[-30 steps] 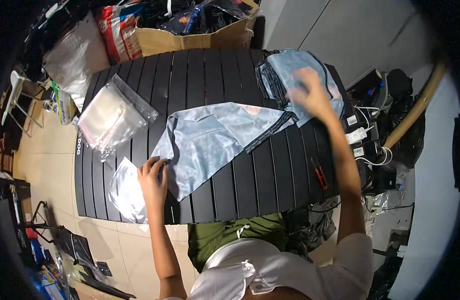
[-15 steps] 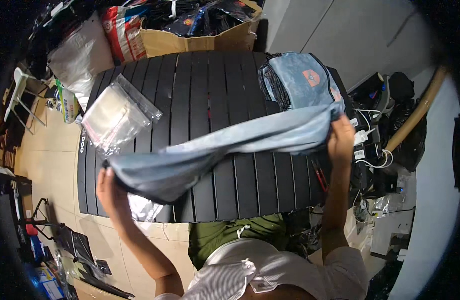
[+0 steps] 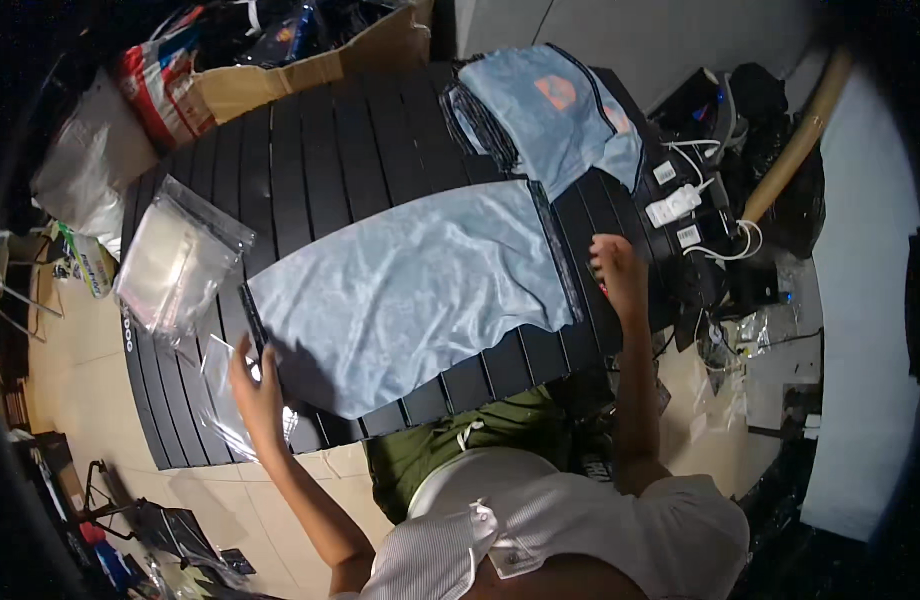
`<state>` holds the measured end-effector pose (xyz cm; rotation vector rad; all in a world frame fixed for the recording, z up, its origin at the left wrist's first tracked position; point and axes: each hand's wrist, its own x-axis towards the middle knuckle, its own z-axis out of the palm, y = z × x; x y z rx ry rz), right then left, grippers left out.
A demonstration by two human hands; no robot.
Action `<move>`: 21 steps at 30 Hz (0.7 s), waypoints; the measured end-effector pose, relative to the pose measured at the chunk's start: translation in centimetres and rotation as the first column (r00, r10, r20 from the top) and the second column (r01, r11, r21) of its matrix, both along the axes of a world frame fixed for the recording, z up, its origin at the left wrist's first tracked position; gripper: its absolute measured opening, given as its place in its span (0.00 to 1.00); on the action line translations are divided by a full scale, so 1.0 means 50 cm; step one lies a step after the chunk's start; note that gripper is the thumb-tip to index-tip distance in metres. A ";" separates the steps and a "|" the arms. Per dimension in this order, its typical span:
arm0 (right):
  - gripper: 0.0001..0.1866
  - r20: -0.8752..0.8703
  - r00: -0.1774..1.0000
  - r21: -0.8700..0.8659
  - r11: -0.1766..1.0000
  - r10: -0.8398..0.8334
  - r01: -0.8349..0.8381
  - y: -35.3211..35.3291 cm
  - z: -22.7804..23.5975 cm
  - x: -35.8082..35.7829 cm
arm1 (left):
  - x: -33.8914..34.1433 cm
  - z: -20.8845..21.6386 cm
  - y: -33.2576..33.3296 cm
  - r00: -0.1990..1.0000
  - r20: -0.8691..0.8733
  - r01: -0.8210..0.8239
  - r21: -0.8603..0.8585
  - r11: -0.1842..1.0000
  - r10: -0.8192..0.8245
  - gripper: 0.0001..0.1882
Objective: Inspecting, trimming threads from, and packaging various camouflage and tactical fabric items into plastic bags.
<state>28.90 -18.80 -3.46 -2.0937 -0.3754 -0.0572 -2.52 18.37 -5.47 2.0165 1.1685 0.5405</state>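
Observation:
A light blue, velvety cloth (image 3: 410, 290) with dark bands along its two short ends lies spread and slightly rippled across the black slatted table (image 3: 320, 160). At its left end, my left hand (image 3: 258, 390) has thumb and fingers apart, holding nothing. Beneath and beside that hand lies a clear plastic sheet or bag (image 3: 220, 400). Past the cloth's right end, my right hand (image 3: 620, 275) is curled closed; whatever its fingers may hold is hidden. A small red part of a tool (image 3: 603, 289) shows against its fingers, mostly covered.
Folded light blue cloths (image 3: 540, 110) with an orange patch are stacked at the far right. Clear plastic bags (image 3: 175, 260) lie at the left. An open cardboard box (image 3: 310, 75) stands beyond the table. A white power strip (image 3: 675, 205) with cables sits along the right edge.
The cloth, stretched between both hands before, now lies flat on the table. Both hands have let go of it; the right has curled up beside it. The view has also shifted.

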 end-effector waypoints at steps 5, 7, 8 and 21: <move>0.09 -0.067 0.993 -0.205 0.972 0.102 -0.114 -0.001 0.010 -0.088 | -0.044 -0.006 -0.070 0.992 -0.107 -0.039 0.260 0.965 0.069 0.18; 0.10 -0.088 0.989 -0.272 0.952 0.121 -0.141 -0.010 0.018 -0.087 | -0.051 -0.006 -0.065 0.992 -0.113 -0.040 0.197 0.980 0.063 0.16; 0.11 -0.097 0.985 -0.334 0.927 0.145 -0.170 -0.010 0.021 -0.083 | -0.053 -0.001 -0.063 0.992 -0.106 -0.049 0.137 0.989 0.064 0.15; 0.16 -0.294 0.868 -0.227 0.853 0.400 -0.470 -0.039 0.080 -0.062 | -0.067 0.078 -0.127 0.972 -0.176 0.149 -0.039 0.988 -0.154 0.16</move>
